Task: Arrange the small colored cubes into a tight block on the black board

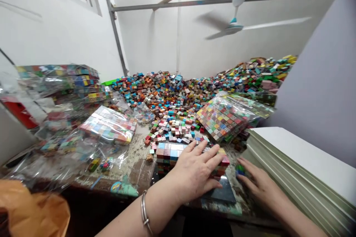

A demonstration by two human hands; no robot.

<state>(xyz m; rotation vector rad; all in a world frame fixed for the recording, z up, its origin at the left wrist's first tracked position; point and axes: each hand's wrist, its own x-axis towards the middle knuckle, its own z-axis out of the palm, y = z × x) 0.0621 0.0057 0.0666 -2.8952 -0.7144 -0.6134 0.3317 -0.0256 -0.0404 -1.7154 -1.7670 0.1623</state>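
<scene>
A stacked block of small multicoloured cubes (169, 154) sits near the front edge of the table. My left hand (191, 170) lies over its top with the fingers stretched out and spread, hiding much of it. A dark flat plate (222, 192) shows under and in front of the block. To the right, my right hand (257, 181) has its thumb and fingers around small green and blue cubes (240, 169), slightly blurred. Loose cubes (178, 127) lie just behind the block.
A big heap of loose cubes (167, 85) fills the back. Plastic-wrapped cube sets lie left (109, 124) and right (222, 116). A stack of white-topped boards (300, 163) stands at the right. Clear plastic wrap (69, 163) covers the left side. A fan (233, 27) hangs above.
</scene>
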